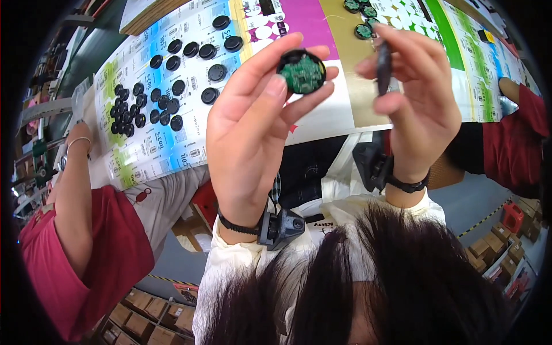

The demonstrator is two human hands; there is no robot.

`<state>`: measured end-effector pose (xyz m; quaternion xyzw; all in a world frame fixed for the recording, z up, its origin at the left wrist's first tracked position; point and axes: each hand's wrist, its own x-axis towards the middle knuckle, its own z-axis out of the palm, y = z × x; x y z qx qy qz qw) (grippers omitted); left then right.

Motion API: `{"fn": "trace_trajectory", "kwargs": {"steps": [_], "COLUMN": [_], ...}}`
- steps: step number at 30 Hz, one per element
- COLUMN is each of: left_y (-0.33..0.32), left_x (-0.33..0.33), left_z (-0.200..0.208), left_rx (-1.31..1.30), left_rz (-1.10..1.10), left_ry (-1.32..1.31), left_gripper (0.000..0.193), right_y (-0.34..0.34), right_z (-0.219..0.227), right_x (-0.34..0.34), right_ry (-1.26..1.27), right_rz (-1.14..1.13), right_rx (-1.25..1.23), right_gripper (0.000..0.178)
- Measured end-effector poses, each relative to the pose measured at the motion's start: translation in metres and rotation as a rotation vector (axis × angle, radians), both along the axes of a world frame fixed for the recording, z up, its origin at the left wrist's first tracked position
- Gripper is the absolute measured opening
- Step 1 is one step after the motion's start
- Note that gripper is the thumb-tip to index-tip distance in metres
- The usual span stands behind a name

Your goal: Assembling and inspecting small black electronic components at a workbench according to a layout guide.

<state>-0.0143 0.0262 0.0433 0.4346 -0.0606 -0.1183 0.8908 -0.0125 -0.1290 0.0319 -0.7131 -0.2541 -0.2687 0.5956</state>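
Note:
My left hand (247,115) is closed on a round black housing with a green circuit board (303,75) showing inside it. The thumb lies at its near left edge, and fingers support it from behind and below. To the right, my right hand (422,92) pinches a slim dark piece (383,68) between thumb and fingers. It appears edge-on, so I cannot tell its exact kind. The two held things are apart, both raised above the table. Beyond the right hand, several round parts with green boards (363,31) lie on the table.
Several black round caps (217,72) are spread over the printed sheets on the table (328,112), with a cluster of smaller black pieces (123,112) at left. A wooden board edge (150,17) stands at the back. People in red sleeves (115,236) sit on both sides.

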Motion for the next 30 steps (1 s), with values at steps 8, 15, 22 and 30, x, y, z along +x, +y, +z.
{"fn": "trace_trajectory", "kwargs": {"steps": [8,15,22,30], "left_y": [0.001,0.0,0.0,0.008], "left_x": [0.0,0.006,0.002,-0.003], "left_z": [-0.016,-0.026,-0.016,-0.014], "left_rx": [0.055,0.237,0.094,0.195], "left_rz": [0.125,0.215,0.076,-0.002], "left_ry": [-0.036,-0.057,0.08,-0.095], "left_gripper": [0.025,0.023,0.03,0.043], "right_y": [-0.004,0.01,0.014,0.009], "right_z": [-0.004,-0.01,-0.016,0.004], "right_x": [-0.004,0.004,0.008,0.007], "right_ry": [0.105,-0.029,-0.047,-0.159], "right_rz": [-0.091,-0.024,-0.152,-0.12], "right_rx": [-0.094,-0.304,-0.384,-0.537], "right_gripper": [0.048,0.046,0.045,0.047]}}
